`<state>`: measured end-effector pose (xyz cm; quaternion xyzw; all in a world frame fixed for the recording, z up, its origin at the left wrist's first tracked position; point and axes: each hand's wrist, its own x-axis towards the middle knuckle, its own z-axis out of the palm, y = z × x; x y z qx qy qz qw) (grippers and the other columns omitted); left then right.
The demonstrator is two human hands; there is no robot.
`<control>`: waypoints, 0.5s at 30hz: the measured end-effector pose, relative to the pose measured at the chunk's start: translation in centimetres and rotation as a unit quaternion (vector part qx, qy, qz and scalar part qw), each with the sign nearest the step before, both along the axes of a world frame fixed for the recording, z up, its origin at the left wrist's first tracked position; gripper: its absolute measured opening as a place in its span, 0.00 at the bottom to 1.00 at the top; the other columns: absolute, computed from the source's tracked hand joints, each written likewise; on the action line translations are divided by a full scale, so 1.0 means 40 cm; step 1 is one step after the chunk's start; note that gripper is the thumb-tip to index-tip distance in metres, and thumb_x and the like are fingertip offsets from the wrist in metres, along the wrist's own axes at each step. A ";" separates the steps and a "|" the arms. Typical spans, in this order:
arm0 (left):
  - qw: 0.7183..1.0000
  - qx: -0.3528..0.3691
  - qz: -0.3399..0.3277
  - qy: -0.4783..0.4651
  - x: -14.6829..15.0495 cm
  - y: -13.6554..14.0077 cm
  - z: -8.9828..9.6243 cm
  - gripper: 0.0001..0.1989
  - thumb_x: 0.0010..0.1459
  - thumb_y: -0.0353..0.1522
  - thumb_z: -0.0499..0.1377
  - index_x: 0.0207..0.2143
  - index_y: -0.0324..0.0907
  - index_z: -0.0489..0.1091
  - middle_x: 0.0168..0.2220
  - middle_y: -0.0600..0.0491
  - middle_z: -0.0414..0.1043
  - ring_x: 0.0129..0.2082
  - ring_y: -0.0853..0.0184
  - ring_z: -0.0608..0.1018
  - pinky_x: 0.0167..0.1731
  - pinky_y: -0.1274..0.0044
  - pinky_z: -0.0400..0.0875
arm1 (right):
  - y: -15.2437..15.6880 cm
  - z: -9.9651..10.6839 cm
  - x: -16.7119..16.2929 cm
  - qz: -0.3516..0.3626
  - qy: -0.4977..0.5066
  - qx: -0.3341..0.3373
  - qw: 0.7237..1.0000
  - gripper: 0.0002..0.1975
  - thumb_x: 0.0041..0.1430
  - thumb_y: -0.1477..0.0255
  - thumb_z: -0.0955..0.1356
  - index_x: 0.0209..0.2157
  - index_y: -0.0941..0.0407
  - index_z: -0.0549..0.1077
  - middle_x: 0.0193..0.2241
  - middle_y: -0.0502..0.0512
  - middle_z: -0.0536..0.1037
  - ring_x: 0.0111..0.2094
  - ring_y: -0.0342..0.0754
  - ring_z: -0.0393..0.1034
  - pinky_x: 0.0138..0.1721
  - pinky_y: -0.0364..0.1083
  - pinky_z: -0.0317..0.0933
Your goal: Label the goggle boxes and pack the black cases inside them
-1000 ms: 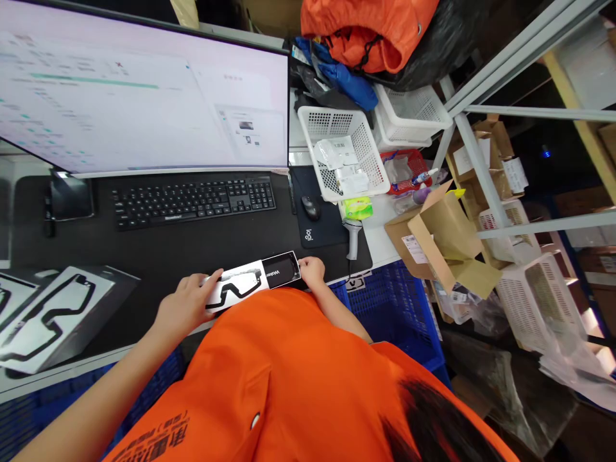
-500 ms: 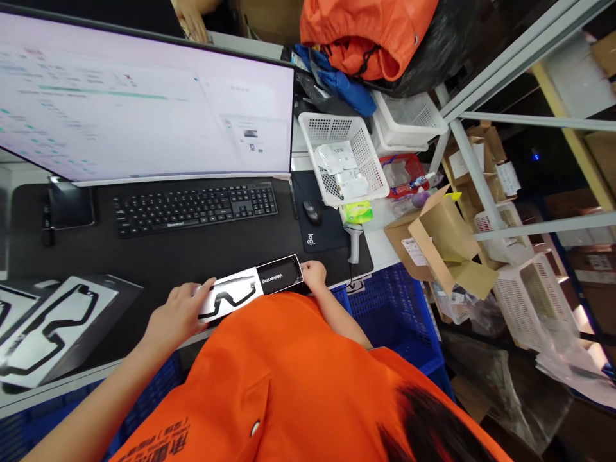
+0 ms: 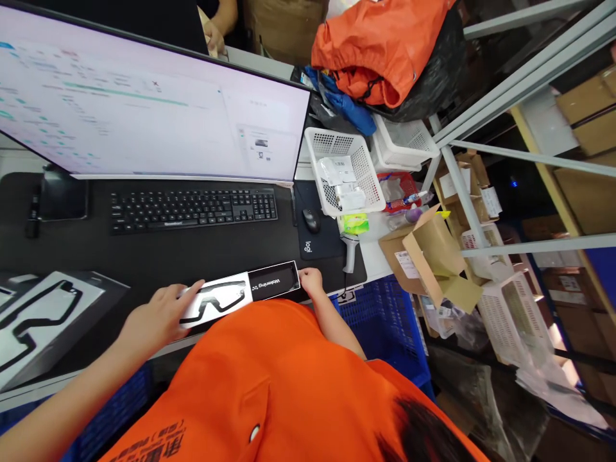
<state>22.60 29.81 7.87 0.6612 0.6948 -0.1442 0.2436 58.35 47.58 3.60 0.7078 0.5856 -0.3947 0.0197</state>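
A slim white box sleeve (image 3: 219, 299) printed with a black glasses frame lies at the desk's front edge, against the orange apron. Its inner tray (image 3: 294, 277) sticks out to the right, and in it shows a black piece (image 3: 274, 281) lettered "Wakening". My left hand (image 3: 166, 313) is closed around the left end of the sleeve, thumb and fingers on its sides. At the tray's right end, my right hand (image 3: 310, 281) pinches the edge with its fingertips. Larger boxes (image 3: 43, 321) with the same glasses picture stand at the left.
Behind the hands are a keyboard (image 3: 192, 210), a mouse (image 3: 311, 220) and a large monitor (image 3: 158, 109). A barcode scanner (image 3: 350, 255), a white basket (image 3: 375, 192) with packets and an open carton (image 3: 414, 263) sit rightward. Another person's hand (image 3: 214, 38) shows behind the monitor.
My left hand and the sleeve have shifted a little leftward, and slightly more of the inner tray shows. My right hand keeps its hold on the tray's end. The view has turned slightly.
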 end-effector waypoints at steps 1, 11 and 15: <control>1.000 0.003 -0.004 0.005 -0.007 -0.003 -0.003 0.48 0.55 0.33 0.62 0.78 0.44 0.55 0.65 0.36 0.66 0.64 0.44 0.70 0.47 0.61 0.79 | -0.001 -0.005 -0.001 -0.002 0.003 0.002 1.000 0.14 0.67 0.74 0.69 0.39 0.56 0.90 0.35 0.57 0.89 0.37 0.48 0.84 0.35 0.38 0.67; 1.000 -0.013 0.009 0.013 -0.001 -0.020 0.010 0.48 0.56 0.35 0.61 0.78 0.43 0.53 0.66 0.37 0.66 0.64 0.46 0.70 0.46 0.64 0.78 | 0.008 -0.009 0.003 -0.013 0.023 0.023 0.999 0.13 0.65 0.74 0.69 0.35 0.57 0.89 0.32 0.55 0.88 0.37 0.49 0.84 0.36 0.38 0.68; 0.999 -0.015 -0.010 0.028 0.004 -0.025 0.007 0.47 0.58 0.37 0.61 0.79 0.43 0.52 0.67 0.37 0.66 0.64 0.46 0.70 0.45 0.64 0.78 | 0.021 0.002 -0.002 -0.001 0.022 0.028 0.999 0.15 0.67 0.74 0.67 0.37 0.57 0.89 0.34 0.56 0.89 0.38 0.49 0.85 0.37 0.38 0.69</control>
